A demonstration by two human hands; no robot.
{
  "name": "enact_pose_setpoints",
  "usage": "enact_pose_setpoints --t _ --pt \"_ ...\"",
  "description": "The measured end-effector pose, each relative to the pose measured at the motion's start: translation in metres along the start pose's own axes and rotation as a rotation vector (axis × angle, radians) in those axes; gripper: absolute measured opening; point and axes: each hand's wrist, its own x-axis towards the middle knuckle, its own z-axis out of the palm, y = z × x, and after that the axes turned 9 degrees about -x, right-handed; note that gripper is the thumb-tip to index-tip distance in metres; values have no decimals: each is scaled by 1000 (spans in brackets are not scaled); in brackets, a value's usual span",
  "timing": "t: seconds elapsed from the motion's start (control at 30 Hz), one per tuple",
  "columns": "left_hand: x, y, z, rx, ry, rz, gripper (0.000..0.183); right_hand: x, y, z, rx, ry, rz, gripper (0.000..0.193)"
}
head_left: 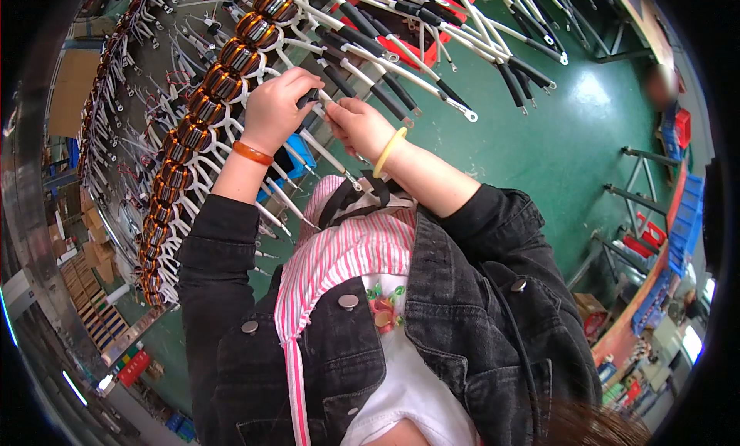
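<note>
A long row of copper-wound ring coils point(221, 82) runs along the bench edge, with white-sleeved leads sticking out toward me. My left hand point(271, 113), a reddish-brown bangle at its wrist, pinches a short black sleeve point(308, 98). Close beside it, my right hand point(361, 128) wears a pale yellow bangle and grips a white-sleeved lead point(324, 97) between thumb and fingers. The two sets of fingertips nearly meet, and they partly hide the lead's end. Farther along, other leads carry black sleeves point(509, 84) and metal ring terminals point(471, 116).
Beneath the leads sit a blue bin point(297, 158) and red bins point(422, 54). Another row of coils point(100, 84) lies farther left. Over the green floor point(524, 157), metal stands point(644, 188) and a bench with blue bins point(686, 226) line the right side.
</note>
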Motion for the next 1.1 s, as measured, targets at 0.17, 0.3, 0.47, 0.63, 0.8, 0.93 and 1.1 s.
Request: enact_pose_setpoints --t 0.17,0.3,0.47,0.63,0.8,0.93,1.1 --pt "-2 2 -5 -15 -64 -74 30 7 -14 4 335 -155 97 28" --pt "-3 3 -9 -52 -58 -89 30 -8 -16 -6 460 -210 117 25" --pt "-4 2 -7 -16 53 -119 30 -21 -10 -7 96 -72 -21 26" --pt "-3 -2 -5 0 48 -117 29 -9 -13 -11 410 -195 54 27" --pt "-2 1 -5 -7 55 -120 28 -15 -10 -16 655 -279 147 27" --pt "-3 1 -5 -12 58 -129 27 -13 -7 -17 582 -256 126 24" --pt "-3 1 -5 -8 48 -134 27 -11 -2 -17 613 -267 130 21"
